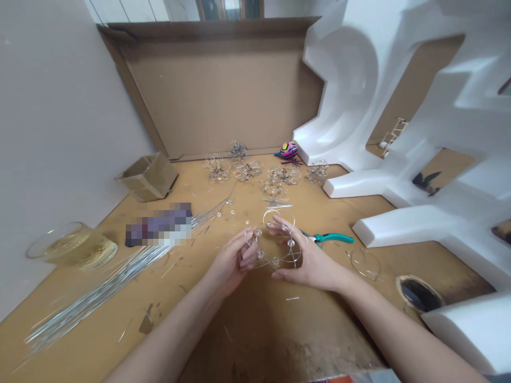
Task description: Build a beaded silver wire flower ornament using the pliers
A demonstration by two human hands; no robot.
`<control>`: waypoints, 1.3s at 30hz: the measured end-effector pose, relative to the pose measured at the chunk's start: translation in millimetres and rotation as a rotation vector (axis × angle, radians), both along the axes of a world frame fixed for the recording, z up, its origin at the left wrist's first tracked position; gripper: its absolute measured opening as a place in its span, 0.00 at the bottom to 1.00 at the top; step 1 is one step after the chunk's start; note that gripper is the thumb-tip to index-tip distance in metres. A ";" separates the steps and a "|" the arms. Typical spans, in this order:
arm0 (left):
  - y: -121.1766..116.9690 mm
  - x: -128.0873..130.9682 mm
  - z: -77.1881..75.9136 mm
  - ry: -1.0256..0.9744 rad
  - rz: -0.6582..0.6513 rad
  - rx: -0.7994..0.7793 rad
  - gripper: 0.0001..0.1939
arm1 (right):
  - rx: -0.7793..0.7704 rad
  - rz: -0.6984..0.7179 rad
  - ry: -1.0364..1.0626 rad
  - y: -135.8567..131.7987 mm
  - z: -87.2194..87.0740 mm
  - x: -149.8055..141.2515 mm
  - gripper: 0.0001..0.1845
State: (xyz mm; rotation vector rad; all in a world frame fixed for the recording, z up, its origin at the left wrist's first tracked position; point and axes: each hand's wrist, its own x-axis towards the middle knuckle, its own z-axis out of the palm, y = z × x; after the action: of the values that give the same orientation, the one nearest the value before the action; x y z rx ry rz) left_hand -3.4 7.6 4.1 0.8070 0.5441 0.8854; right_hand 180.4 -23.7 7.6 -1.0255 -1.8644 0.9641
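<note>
Between my two hands, above the table, is a ring of bent silver wire with clear beads (275,261). My left hand (233,259) pinches its left side, fingers curled against the wire. On the right side, my right hand (309,260) curves round the ring, thumb below and fingers above. Just beyond the right hand lie pliers with teal handles (334,238), their jaws partly hidden by that hand. A few loose clear beads (232,212) are scattered on the table past the left hand.
A bundle of straight wires (115,287) runs along the left, near a glass of yellowish liquid (75,247) and a cardboard box (147,178). Several wire-and-bead pieces (284,175) stand at the back. White moulded foam (383,207) borders the right. A dark hole (420,294) is at right.
</note>
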 end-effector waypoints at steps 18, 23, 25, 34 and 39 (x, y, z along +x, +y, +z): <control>2.5 -3.0 -1.4 0.015 0.039 -0.034 0.07 | -0.427 0.188 0.403 6.0 -0.8 2.3 0.50; 4.1 -3.0 -1.6 0.041 0.102 0.026 0.06 | -0.398 0.185 0.433 7.9 4.0 7.7 0.45; 4.5 -2.8 -1.1 0.070 0.141 0.050 0.06 | -0.374 0.205 0.446 8.6 4.4 11.0 0.42; 3.8 -1.8 -2.9 0.152 0.212 0.101 0.09 | -0.310 0.220 0.472 10.1 7.5 17.8 0.35; 4.0 -1.6 -1.9 0.118 0.225 0.086 0.08 | -0.281 0.276 0.402 8.8 8.3 17.7 0.40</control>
State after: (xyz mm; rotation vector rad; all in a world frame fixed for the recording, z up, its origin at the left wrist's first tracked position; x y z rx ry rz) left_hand -5.0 11.6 2.2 0.8915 0.7143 1.0781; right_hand 198.1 -14.9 16.0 -0.6714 -1.5832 1.5077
